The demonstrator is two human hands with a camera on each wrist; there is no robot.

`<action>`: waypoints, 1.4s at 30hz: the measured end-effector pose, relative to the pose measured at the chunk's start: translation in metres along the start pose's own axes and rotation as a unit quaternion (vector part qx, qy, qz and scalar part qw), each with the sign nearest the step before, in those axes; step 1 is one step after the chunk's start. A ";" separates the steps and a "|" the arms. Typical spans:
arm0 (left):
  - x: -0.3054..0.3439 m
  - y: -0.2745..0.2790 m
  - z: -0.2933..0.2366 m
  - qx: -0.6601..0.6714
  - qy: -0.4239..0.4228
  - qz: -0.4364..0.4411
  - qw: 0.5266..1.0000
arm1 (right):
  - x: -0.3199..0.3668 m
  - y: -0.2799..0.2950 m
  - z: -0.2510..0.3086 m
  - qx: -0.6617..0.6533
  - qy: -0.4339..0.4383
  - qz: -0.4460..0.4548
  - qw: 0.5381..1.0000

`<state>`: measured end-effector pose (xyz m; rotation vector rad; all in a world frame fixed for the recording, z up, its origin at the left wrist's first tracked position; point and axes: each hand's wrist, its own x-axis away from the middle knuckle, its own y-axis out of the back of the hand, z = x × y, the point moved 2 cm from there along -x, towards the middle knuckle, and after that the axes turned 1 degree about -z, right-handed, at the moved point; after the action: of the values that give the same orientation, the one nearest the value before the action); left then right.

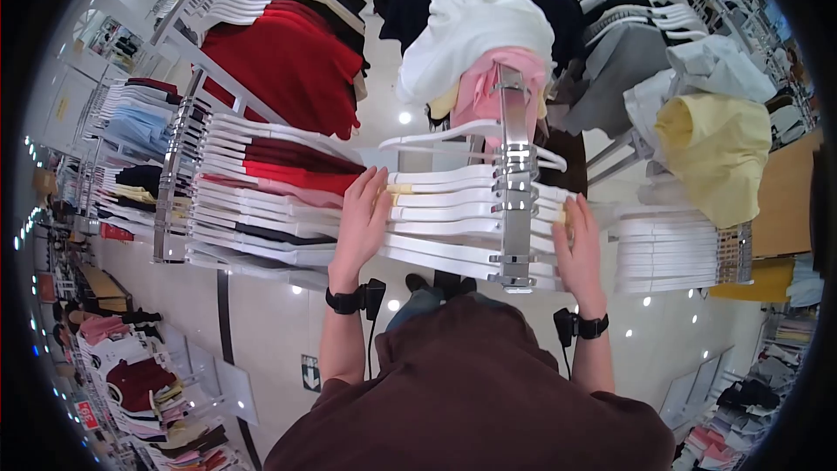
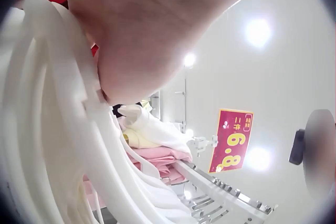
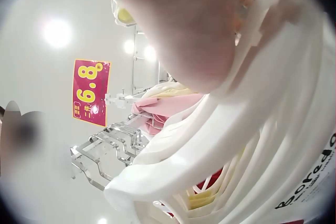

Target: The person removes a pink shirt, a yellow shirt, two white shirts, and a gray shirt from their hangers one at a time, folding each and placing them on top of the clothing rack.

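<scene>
White hangers (image 1: 445, 225) hang in a row from a chrome rail (image 1: 516, 131), some bearing white, red and yellow garments. My left hand (image 1: 361, 220) rests on the hangers left of the rail, fingers extended forward. Right of the rail, my right hand (image 1: 579, 251) touches the other ends of the hangers, its fingers also fairly straight. In the left wrist view the left palm (image 2: 152, 29) lies against white hangers (image 2: 68, 108). The right wrist view shows the right palm (image 3: 194, 29) against hanger shoulders (image 3: 252, 98); the fingertips are hidden there.
Folded white clothes (image 1: 479, 22) and pink cloth (image 1: 501, 83) lie over the rail's far end. Red garments (image 1: 279, 61) hang at the upper left. A yellow garment (image 1: 715, 153) and more white hangers (image 1: 667, 249) are at the right. A red price sign (image 2: 231, 141) hangs beyond.
</scene>
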<state>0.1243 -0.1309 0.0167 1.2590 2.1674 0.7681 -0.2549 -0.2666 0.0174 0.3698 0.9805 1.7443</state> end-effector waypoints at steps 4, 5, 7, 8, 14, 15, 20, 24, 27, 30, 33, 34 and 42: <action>0.020 -0.003 0.025 0.108 0.031 -0.040 0.993 | -0.006 -0.003 -0.002 -0.018 -0.004 0.010 1.000; 0.027 -0.005 0.032 0.211 0.124 -0.012 0.970 | -0.005 -0.004 0.002 -0.055 -0.033 0.013 0.998; 0.043 -0.005 0.043 0.214 0.143 -0.038 0.966 | -0.001 -0.005 0.006 -0.057 -0.031 -0.010 0.998; 0.054 -0.005 0.047 0.221 0.154 -0.062 0.961 | 0.002 -0.006 0.005 -0.055 -0.032 -0.040 0.997; 0.087 -0.006 0.006 0.341 0.221 -0.055 0.912 | 0.011 -0.013 -0.015 -0.078 -0.058 -0.043 0.994; 0.090 -0.006 0.004 0.350 0.222 -0.062 0.908 | 0.013 -0.012 -0.016 -0.088 -0.060 -0.041 0.993; 0.095 -0.008 0.001 0.346 0.231 -0.088 0.905 | 0.019 -0.015 -0.030 -0.075 -0.069 -0.041 0.994; 0.098 -0.013 0.006 0.344 0.273 -0.105 0.893 | 0.024 -0.016 -0.030 -0.127 -0.098 -0.076 0.984; 0.103 -0.017 0.023 0.322 0.274 -0.089 0.902 | 0.024 -0.011 -0.025 -0.099 -0.074 -0.120 0.985; 0.102 -0.017 0.034 0.262 0.209 -0.066 0.940 | 0.024 -0.003 -0.023 -0.027 -0.019 -0.129 0.991; 0.093 -0.014 0.019 0.284 0.263 -0.059 0.920 | 0.021 0.000 -0.010 -0.114 -0.049 -0.086 0.989; 0.091 -0.012 0.016 0.273 0.264 -0.069 0.923 | 0.022 0.000 -0.013 -0.115 -0.049 -0.089 0.988; 0.094 -0.017 0.019 0.224 0.210 -0.096 0.947 | 0.023 -0.004 -0.016 -0.134 -0.048 -0.060 0.988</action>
<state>0.0862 -0.0507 -0.0228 1.1330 2.8875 0.5100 -0.2717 -0.2524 -0.0006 0.2143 0.6746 1.7053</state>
